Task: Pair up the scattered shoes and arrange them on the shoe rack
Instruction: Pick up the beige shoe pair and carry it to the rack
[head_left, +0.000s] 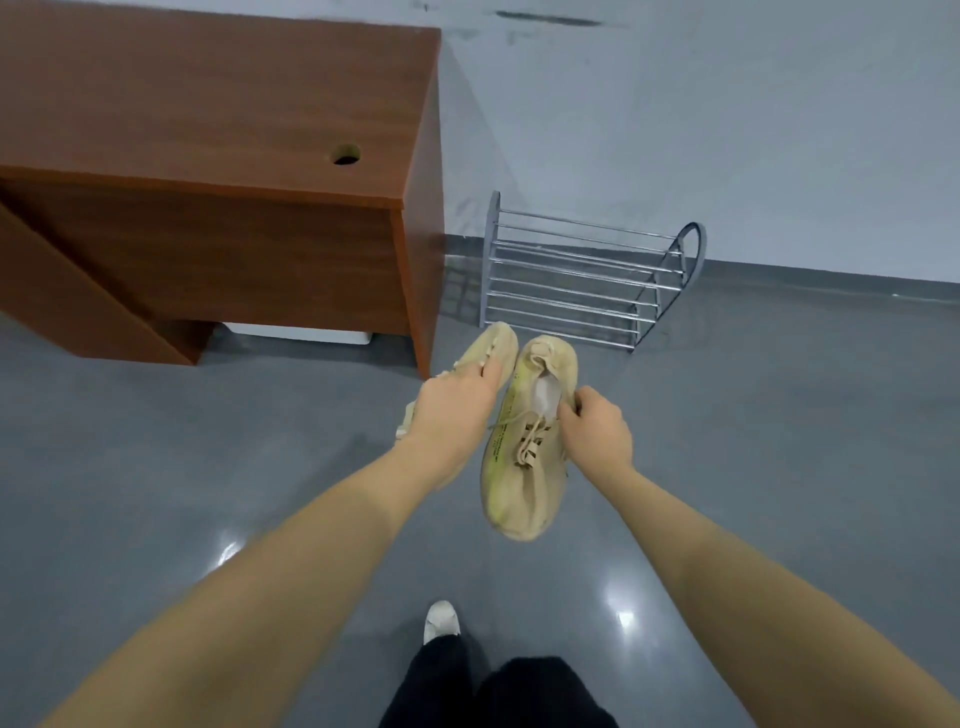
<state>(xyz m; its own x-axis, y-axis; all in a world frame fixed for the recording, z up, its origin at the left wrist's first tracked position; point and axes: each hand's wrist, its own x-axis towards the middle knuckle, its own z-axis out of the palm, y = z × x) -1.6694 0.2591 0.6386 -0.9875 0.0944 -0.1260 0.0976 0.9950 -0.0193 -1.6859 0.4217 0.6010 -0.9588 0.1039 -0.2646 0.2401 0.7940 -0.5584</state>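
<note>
Shoes first: I have a matching pair of pale beige knit sneakers in the air above the grey floor (208, 467), side by side and just short of the wire shoe rack (582, 280), which stands against the wall beside the brown desk (208, 171). My left hand (457, 410) lies over the left sneaker (496, 345), its fingers (491, 370) curled down around the upper, so most of that shoe is hidden under the hand and only one end shows beyond it. My right hand (597, 431) grips the right sneaker (524, 467) at the side of its opening, fingers hooked over the collar and the thumb side closed against it; the toe points back toward me and hangs a little lower than the heel. I judge these to be light and soft: the knit upper looks floppy and creased, so a pinch at the collar should carry the weight but lets the toe droop and swing. The loose laces (524, 441) could snag on the rack's bars. A firmer hold would be around the heel, where the shoe is stiffer, which would help in setting each one flat. Both forearms reach forward and converge, wrists roughly level, with my own foot (441, 621) on the floor below.
</note>
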